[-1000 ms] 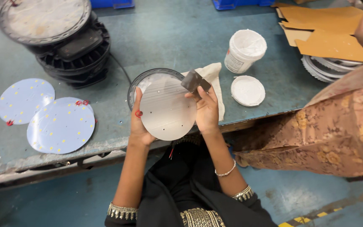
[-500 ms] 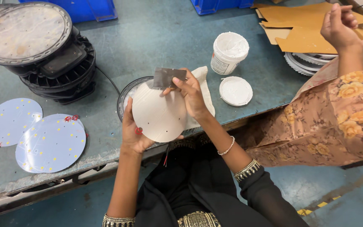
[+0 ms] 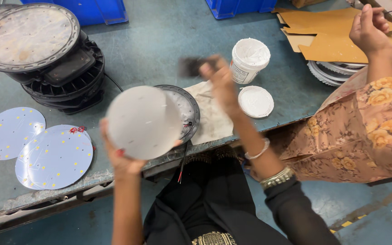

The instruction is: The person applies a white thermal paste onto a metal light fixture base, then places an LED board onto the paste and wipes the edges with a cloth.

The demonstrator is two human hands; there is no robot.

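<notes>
Two bare hands are at work: the left hand (image 3: pixel 122 159) has its grip closed under a white round metal disc (image 3: pixel 144 121), held tilted just above the dark round lamp housing (image 3: pixel 188 109), while the right hand (image 3: pixel 218 80), blurred, grips a small dark flat scraper (image 3: pixel 191 66). Judging by the open white paste tub (image 3: pixel 249 60) just right of the housing, paste spreading is in hand, so the scraper probably needs loading next. Room is free left of the housing toward the table (image 3: pixel 150 41) edge.

You've got one white round tub (image 3: pixel 249 60), pale printed label, far right of centre; its lid (image 3: pixel 255 101) lies nearer.
</notes>
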